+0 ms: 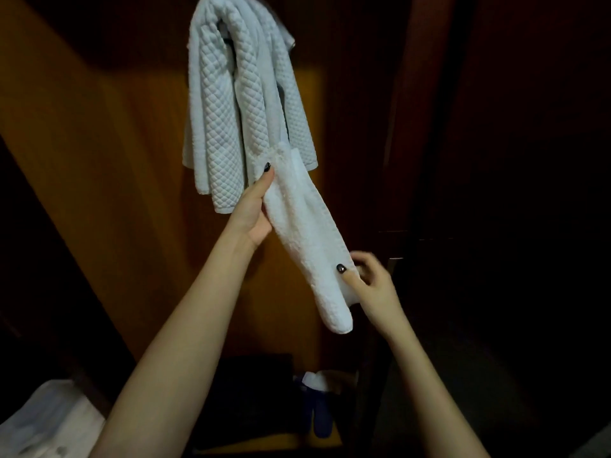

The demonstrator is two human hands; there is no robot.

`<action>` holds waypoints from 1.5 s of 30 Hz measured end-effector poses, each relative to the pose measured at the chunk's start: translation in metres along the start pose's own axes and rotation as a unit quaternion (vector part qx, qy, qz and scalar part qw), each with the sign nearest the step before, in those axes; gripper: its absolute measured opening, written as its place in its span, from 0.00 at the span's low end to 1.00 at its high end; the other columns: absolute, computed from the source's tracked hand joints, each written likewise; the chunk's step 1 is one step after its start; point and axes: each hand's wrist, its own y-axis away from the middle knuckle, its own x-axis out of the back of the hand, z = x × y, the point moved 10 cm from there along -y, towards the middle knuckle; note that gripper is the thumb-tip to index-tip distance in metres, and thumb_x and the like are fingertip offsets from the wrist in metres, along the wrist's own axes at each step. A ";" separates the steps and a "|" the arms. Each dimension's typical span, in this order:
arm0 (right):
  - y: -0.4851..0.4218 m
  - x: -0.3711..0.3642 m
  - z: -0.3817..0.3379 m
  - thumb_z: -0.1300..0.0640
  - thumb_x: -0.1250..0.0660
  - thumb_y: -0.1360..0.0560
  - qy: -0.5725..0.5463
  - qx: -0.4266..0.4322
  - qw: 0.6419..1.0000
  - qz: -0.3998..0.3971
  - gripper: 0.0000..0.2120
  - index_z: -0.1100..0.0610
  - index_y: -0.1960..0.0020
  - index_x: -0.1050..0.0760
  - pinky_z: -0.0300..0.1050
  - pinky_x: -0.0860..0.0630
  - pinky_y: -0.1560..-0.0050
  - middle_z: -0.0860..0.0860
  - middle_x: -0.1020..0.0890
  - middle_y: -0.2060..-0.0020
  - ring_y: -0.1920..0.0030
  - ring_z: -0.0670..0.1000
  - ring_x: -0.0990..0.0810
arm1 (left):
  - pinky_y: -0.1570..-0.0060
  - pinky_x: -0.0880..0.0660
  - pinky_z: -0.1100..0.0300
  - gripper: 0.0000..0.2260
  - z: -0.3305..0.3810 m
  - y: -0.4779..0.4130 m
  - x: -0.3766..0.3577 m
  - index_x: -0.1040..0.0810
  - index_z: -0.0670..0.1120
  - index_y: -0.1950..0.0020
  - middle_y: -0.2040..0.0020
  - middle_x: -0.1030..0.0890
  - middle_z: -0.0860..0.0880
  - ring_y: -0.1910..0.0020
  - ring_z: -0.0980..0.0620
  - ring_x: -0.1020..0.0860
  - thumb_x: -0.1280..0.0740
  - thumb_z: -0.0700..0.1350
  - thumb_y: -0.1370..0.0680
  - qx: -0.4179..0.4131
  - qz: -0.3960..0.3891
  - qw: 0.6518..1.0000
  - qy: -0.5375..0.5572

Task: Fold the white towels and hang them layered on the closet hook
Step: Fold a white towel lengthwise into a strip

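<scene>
just ahead, quilted towel hangs — wooden closet wall behind.

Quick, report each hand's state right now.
Left hand: holds the folded white towel near its upper end.
Right hand: pinches the same towel near its lower end.

no readable text, labels or signs

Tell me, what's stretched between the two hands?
A folded white towel runs between them in the head view: the left hand pinches its upper end, the right hand grips its lower part.
</scene>
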 end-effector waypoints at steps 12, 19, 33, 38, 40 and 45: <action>-0.004 -0.026 0.020 0.49 0.38 0.21 -0.133 -0.104 0.974 -0.151 0.14 0.47 0.57 0.15 0.34 0.24 0.58 0.42 0.16 0.60 0.58 0.41 0.17 | 0.43 0.23 0.55 0.24 -0.002 -0.002 -0.028 0.31 0.42 0.29 0.45 0.22 0.45 0.46 0.51 0.22 0.37 0.53 0.21 0.067 -0.093 0.993 0.018; -0.009 -0.041 -0.002 0.39 0.33 0.25 -0.099 -0.065 0.970 -0.211 0.24 0.60 0.66 0.24 0.37 0.32 0.65 0.50 0.25 0.68 0.67 0.50 0.26 | 0.31 0.31 0.50 0.28 0.017 -0.008 -0.027 0.33 0.41 0.26 0.36 0.25 0.43 0.37 0.48 0.25 0.36 0.53 0.22 0.058 -0.086 0.994 0.028; -0.011 0.010 0.010 0.50 0.27 0.26 0.045 -0.043 0.996 -0.062 0.23 0.62 0.71 0.31 0.42 0.39 0.69 0.53 0.35 0.74 0.72 0.49 0.36 | 0.41 0.23 0.49 0.30 0.033 -0.020 0.018 0.31 0.40 0.27 0.33 0.23 0.40 0.34 0.45 0.24 0.31 0.53 0.25 -0.034 -0.036 0.999 0.022; 0.003 -0.007 0.016 0.56 0.33 0.22 0.012 -0.074 0.983 -0.168 0.16 0.54 0.68 0.23 0.42 0.32 0.59 0.46 0.27 0.71 0.66 0.44 0.29 | 0.46 0.21 0.51 0.25 0.035 -0.022 0.027 0.23 0.40 0.34 0.37 0.20 0.41 0.38 0.46 0.21 0.27 0.50 0.28 -0.052 -0.028 0.998 0.028; 0.009 -0.020 0.015 0.58 0.35 0.21 0.010 -0.068 0.977 -0.203 0.13 0.60 0.62 0.20 0.42 0.31 0.55 0.46 0.23 0.67 0.63 0.42 0.26 | 0.49 0.20 0.51 0.24 0.030 -0.021 0.027 0.23 0.41 0.34 0.41 0.18 0.43 0.43 0.48 0.19 0.32 0.54 0.26 -0.035 -0.028 0.998 0.038; 0.011 -0.038 0.016 0.63 0.36 0.21 -0.015 -0.060 0.975 -0.212 0.13 0.74 0.52 0.20 0.48 0.25 0.46 0.58 0.17 0.47 0.49 0.49 0.20 | 0.56 0.18 0.56 0.21 0.022 -0.015 0.007 0.14 0.46 0.53 0.58 0.15 0.49 0.58 0.54 0.16 0.40 0.58 0.23 0.006 -0.107 0.994 0.029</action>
